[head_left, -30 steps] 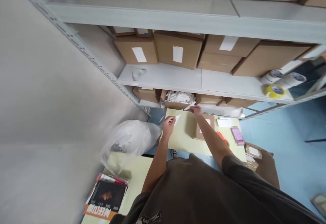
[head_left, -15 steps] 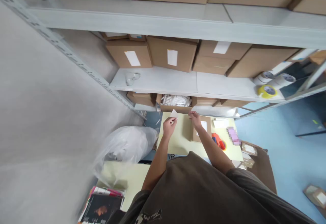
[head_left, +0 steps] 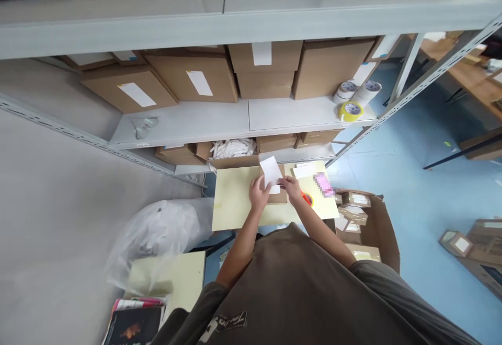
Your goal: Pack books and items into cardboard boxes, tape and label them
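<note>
A white slip of paper (head_left: 271, 169) is held between my two hands above the table (head_left: 231, 193). My left hand (head_left: 259, 194) grips its lower left edge. With fingers closed, my right hand (head_left: 291, 188) pinches the slip's right side near the bottom. Directly beneath the paper lies a cardboard box (head_left: 279, 198), partly covered by the slip and my hands. An orange-red tool with a round part (head_left: 307, 198) sits right of the box, half hidden by my right forearm. Further right are white papers (head_left: 304, 170) and a blurred pink object (head_left: 324, 184).
Metal shelving (head_left: 219, 125) rises in front, carrying cardboard boxes (head_left: 196, 76) and tape rolls (head_left: 351, 111). An open box of white items (head_left: 234, 148) adjoins the table's far edge. A clear plastic bag (head_left: 164, 230) bulges at left; a large carton (head_left: 378, 225) with small parcels stands at right.
My right hand has come to the slip, which both hands now hold over the box. Before, only my left hand held it, left of the box. The view has swung right.
</note>
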{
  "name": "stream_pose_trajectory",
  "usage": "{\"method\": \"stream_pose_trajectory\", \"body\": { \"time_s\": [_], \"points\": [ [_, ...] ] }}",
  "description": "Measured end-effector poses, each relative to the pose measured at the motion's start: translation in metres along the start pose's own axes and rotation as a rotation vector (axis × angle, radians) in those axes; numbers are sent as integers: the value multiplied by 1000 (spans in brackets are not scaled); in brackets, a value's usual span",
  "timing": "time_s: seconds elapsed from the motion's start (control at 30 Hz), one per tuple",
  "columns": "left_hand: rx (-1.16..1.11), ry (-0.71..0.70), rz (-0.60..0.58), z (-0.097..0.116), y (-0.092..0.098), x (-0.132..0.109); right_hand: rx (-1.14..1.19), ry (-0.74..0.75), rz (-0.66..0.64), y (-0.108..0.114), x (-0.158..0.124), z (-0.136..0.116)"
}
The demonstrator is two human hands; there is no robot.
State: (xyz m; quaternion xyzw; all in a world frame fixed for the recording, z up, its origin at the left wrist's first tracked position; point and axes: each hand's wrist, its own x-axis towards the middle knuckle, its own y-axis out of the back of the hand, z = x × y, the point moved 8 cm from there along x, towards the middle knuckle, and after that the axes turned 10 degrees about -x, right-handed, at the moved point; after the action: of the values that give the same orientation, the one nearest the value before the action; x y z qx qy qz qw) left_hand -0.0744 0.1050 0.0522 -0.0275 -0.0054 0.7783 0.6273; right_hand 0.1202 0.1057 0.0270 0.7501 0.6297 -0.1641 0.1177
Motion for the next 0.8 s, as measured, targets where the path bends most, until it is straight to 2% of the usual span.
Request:
{"method": "stream_pose_trajectory", "body": {
  "time_s": [0.07,0.13,0.2,0.33,0.47,0.53,0.63,0.8],
  "points": [
    [-2,139,66,-23,2,-10,21,-42,-44,8,-5,14],
    [-2,250,38,-45,-1,-19,43,-87,-77,13,-12,31],
    [-31,302,47,-60,0,-26,70,-132,-100,16,-20,47],
    [-138,388,147,-86,5,-37,144,-183,-98,17,-31,70],
    [-159,514,126,-109,4,-40,177,-168,-35,17,-32,80],
    [-178,513,85,-115,1,-36,177,-151,-17,15,-30,83],
    [-156,435,46,-117,-3,-24,108,-142,23,16,-27,91],
    [184,329,-9,-114,-12,-8,-183,-133,175,28,-17,105]
  ]
}}
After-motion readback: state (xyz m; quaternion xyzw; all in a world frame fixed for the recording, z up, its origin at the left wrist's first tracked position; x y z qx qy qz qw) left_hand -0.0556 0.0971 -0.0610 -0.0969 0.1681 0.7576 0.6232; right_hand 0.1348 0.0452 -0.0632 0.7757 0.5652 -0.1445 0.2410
